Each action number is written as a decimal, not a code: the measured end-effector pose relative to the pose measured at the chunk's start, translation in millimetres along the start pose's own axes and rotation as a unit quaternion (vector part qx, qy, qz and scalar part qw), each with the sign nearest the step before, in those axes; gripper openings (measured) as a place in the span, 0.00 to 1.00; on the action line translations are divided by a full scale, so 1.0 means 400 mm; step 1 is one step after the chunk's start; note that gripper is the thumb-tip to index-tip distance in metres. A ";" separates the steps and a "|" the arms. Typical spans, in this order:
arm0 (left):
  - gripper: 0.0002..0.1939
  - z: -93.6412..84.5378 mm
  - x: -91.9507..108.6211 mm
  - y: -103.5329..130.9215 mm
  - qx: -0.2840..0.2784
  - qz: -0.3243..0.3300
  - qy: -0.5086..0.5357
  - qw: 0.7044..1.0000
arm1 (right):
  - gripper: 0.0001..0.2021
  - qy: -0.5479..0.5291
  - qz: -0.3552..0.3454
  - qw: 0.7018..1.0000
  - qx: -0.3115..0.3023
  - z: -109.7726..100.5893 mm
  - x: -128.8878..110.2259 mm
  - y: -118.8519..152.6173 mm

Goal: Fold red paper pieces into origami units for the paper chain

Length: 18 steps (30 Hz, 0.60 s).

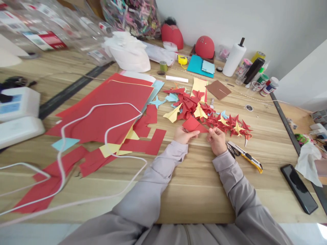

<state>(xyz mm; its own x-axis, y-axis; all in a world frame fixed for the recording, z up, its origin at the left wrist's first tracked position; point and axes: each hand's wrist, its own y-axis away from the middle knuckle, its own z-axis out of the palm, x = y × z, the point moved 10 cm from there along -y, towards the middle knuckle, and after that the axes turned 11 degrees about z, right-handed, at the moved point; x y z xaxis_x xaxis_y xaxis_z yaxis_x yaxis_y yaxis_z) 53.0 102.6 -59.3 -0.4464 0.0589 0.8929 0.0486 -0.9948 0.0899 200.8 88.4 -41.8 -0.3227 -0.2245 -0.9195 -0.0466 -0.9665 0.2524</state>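
Between my two hands is a small folded piece of red paper [191,124], raised a little above the wooden table. My left hand [184,134] pinches its left part, thumb lying along the lower edge. The paper's narrow right tip is gripped by the curled fingers of my right hand [216,140]. Just beyond lies a heap of folded red paper planes [189,103], a few of them yellow. To the right of the heap are folded red paper stars [230,122] and a yellow star [238,128]. A yellow utility knife [247,158] rests beside my right wrist.
Large red sheets [112,105] and cut scraps cover the left, with a white cable [107,136] looped over them. A black phone [298,189] lies at the right. Along the back stand a white paper roll [234,58], a yellow tape measure [182,60] and several bottles.
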 end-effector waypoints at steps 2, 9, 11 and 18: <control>0.18 0.010 0.002 0.002 -0.017 0.007 -0.009 1.000 | 0.15 0.049 0.002 0.999 -0.011 0.011 0.008 0.002; 0.16 0.048 0.013 0.021 -0.083 0.038 -0.048 0.995 | 0.13 0.124 -0.020 0.991 -0.039 0.037 0.012 0.012; 0.15 0.046 0.013 0.019 -0.085 0.049 -0.062 0.993 | 0.13 0.127 -0.017 0.991 -0.042 0.040 0.014 0.012; 0.16 0.027 -0.018 0.003 -0.077 0.034 -0.045 0.995 | 0.14 0.134 -0.013 0.990 -0.036 0.039 0.013 0.011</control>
<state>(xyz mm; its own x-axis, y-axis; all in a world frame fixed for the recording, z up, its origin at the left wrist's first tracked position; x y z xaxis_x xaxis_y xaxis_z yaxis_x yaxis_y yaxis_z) 65.8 101.8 -60.7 -0.3639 -0.0085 0.9314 -0.0657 -0.9972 -0.0348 184.4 84.9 -40.7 -0.0591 -0.2159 -0.9746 0.0195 -0.9764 0.2151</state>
